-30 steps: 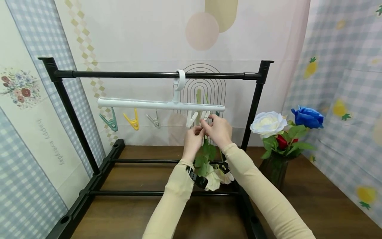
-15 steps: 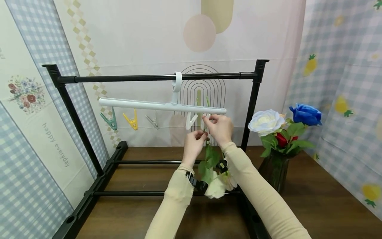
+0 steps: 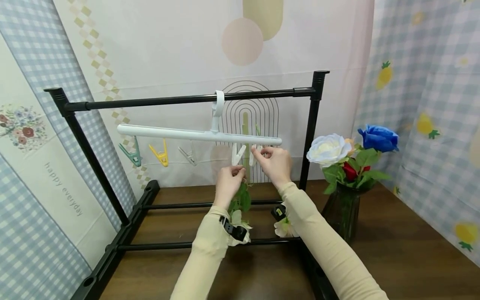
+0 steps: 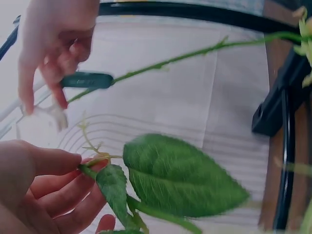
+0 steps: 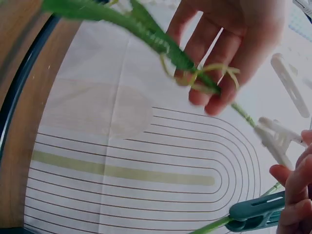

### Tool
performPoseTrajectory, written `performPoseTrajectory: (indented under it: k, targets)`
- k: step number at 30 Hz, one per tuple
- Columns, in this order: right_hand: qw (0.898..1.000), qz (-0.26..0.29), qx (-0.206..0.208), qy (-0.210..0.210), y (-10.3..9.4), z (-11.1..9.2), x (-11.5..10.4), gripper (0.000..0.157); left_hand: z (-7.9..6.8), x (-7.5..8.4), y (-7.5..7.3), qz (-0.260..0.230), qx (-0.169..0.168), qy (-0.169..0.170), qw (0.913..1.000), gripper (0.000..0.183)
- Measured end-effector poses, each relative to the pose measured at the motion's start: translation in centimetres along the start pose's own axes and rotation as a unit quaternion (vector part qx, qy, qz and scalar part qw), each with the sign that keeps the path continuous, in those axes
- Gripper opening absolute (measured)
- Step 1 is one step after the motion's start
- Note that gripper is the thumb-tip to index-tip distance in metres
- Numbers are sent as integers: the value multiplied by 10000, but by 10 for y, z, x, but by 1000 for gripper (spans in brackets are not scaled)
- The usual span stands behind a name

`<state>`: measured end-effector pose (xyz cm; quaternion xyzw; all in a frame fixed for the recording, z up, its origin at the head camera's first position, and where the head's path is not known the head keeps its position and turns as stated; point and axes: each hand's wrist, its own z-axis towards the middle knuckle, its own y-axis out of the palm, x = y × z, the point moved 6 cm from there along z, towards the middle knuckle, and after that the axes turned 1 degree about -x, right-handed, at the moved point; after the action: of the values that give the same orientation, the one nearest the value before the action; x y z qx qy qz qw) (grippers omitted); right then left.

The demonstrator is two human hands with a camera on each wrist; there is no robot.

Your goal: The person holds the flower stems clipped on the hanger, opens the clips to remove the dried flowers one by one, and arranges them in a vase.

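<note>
My left hand (image 3: 229, 185) pinches the leafy stem (image 4: 161, 214) of an upside-down white rose (image 3: 245, 239), partly hidden behind the left wrist. A large green leaf (image 4: 180, 175) spreads from the stem in the left wrist view. Up and to the right, my right hand (image 3: 275, 164) pinches a white clip (image 3: 255, 156) under the white hanger (image 3: 195, 135). In the right wrist view the stem's thin end reaches this white clip (image 5: 273, 139); whether it is clamped I cannot tell. Beside it, a dark green clip (image 5: 256, 212) grips another stem (image 4: 170, 61), of a pale flower (image 3: 283, 228).
The hanger hooks over a black rack's top bar (image 3: 157, 101). Another white clip (image 3: 237, 154), a grey clip (image 3: 187, 156), a yellow clip (image 3: 160, 155) and a green clip (image 3: 132, 156) hang from it. A dark glass vase (image 3: 343, 210) of roses stands at the right.
My left hand has moved left and slightly down with the white rose, away from the right hand. The right hand stays at the white clip. The head view has shifted slightly.
</note>
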<state>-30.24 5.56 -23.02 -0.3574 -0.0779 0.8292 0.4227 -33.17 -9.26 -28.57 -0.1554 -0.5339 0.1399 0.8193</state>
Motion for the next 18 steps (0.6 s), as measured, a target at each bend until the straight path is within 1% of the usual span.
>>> performPoseTrajectory:
  k: [4, 7, 9, 12, 14, 16, 18]
  targets:
    - [9995, 125, -33, 293, 2, -2, 4, 38, 0, 1, -16, 482, -89, -35, 9988, 23]
    - [9982, 277, -216, 482, 3, -3, 8, 39, -4, 2, -22, 963, -215, -22, 9951, 23]
    - [9973, 341, -382, 530, 4, -5, 11, 40, -8, 2, -25, 1314, -267, -3, 9910, 22]
    - [9961, 404, -572, 533, 4, -9, 15, 40, -13, 0, -29, 1941, -254, 97, 9806, 20]
    - [9960, 404, -635, 473, 2, -14, 17, 40, -17, -1, -33, 2383, -206, 163, 9708, 19]
    - [9962, 451, -652, 356, -1, -19, 18, 39, -21, 0, -36, 2777, -169, 275, 9601, 18]
    - [9964, 509, -658, 136, -4, -25, 16, 37, -26, -1, -39, 3083, -166, 362, 9505, 18]
